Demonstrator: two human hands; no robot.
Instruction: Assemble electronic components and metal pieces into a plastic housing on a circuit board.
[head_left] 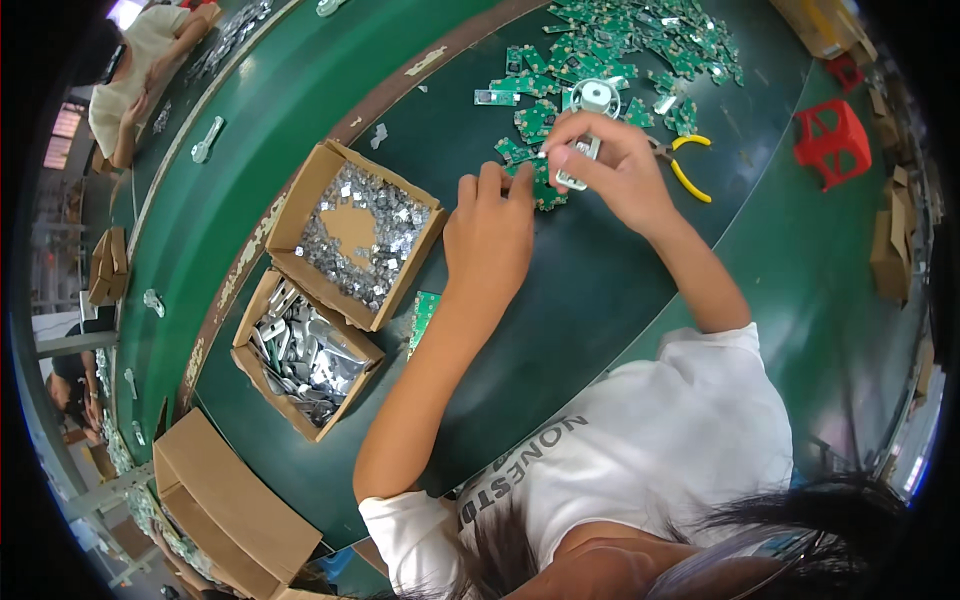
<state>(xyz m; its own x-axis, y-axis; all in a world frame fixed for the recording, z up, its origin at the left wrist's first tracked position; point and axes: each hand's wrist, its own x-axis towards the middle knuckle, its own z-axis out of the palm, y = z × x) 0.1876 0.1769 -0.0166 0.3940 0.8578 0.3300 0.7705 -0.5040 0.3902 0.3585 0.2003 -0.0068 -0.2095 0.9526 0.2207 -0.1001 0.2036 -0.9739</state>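
Observation:
My right hand (622, 170) is closed around a white plastic housing (580, 165) with a long body. A round, ring-shaped white piece (595, 97) shows just beyond its knuckles; whether the two are joined I cannot tell. At the thumb and index fingertips is a small pale bit, too small to name. Close by on the left, my left hand (490, 230) reaches over the table, its fingers bent a little and apart. Its index fingertip is at the edge of some green circuit boards (540, 185); its thumb is hidden.
Loose circuit boards (640, 40) spread across the far table. Yellow-handled pliers (690, 168) lie right of my right hand. To the left stand a carton of small metal parts (370, 235) and a carton of larger metal pieces (310, 360). A green conveyor (190, 220) runs beyond; a red stool (835, 145) stands right.

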